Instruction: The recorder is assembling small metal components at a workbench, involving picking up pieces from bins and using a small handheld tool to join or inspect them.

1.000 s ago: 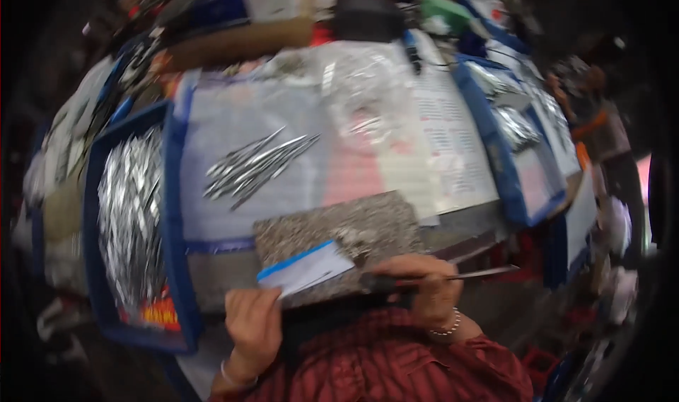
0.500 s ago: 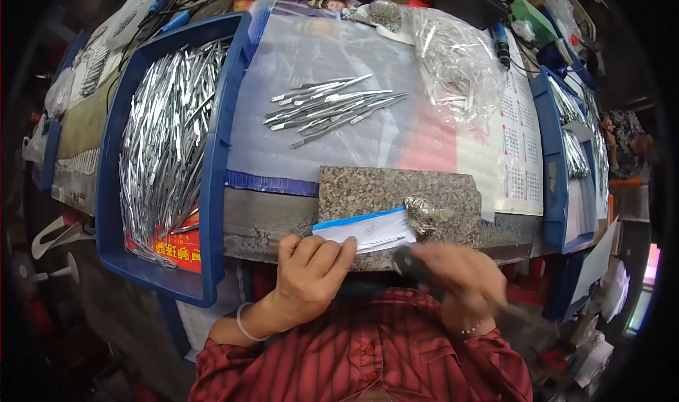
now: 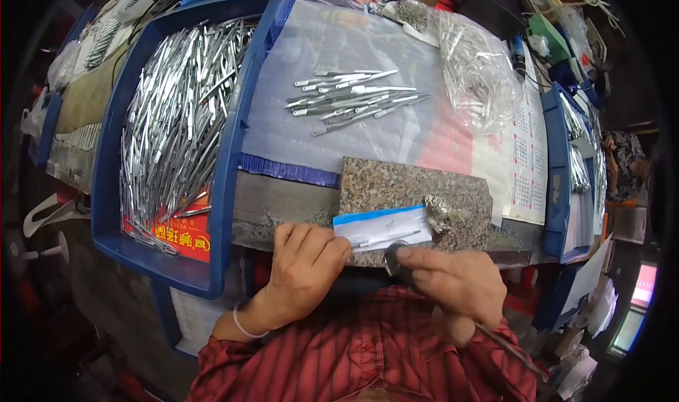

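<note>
On the speckled stone slab (image 3: 414, 179) at the table's front lies a flat white packet (image 3: 361, 226) with a blue upper edge. A thin metal strip (image 3: 392, 239) rests along its lower side. My left hand (image 3: 304, 267) is closed, fingertips pinched at the strip's left end, which they cover. In my right hand (image 3: 460, 282) is what looks like a hammer (image 3: 393, 256), its dark head at the packet's lower edge and a thin handle running out behind to the lower right. A small clear bag of metal bits (image 3: 443, 215) sits right of the packet.
A blue tray (image 3: 228, 168) full of slim metal pieces stands at the left. Several similar pieces (image 3: 357, 98) lie on the plastic sheet beyond the slab. A crumpled clear bag (image 3: 481, 76) is at the back right, and another blue tray (image 3: 555, 168) at the far right.
The whole view has shifted, with the table things appearing farther right. The hammer, blurred before, now shows more clearly and sits lower left of the small bag. My left hand keeps its pinch.
</note>
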A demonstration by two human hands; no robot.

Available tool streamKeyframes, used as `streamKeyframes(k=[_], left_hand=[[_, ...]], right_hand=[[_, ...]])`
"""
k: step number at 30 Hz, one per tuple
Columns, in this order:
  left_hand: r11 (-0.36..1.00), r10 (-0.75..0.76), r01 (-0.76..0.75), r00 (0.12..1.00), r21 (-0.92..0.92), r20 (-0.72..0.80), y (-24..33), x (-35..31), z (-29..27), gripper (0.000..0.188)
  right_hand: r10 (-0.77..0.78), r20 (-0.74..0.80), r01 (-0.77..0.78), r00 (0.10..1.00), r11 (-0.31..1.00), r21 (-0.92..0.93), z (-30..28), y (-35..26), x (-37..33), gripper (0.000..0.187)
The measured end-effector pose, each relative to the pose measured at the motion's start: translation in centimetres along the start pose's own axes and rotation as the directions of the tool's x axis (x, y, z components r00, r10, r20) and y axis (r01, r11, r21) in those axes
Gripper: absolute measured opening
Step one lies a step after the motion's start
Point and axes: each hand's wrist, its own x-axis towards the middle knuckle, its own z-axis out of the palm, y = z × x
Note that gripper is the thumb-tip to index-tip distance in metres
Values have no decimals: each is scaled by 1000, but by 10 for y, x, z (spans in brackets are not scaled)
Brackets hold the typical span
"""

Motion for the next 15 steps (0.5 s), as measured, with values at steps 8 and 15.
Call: streamKeyframes(k=[8, 15], left_hand=[[1000, 16, -16, 999, 13, 38, 3, 6, -1, 22], [1000, 20, -20, 999, -12, 26, 2, 6, 0, 23]], right_hand=[[192, 25, -194, 981, 978, 81, 32, 18, 2, 19], [391, -247, -354, 887, 917, 182, -14, -7, -28, 50]])
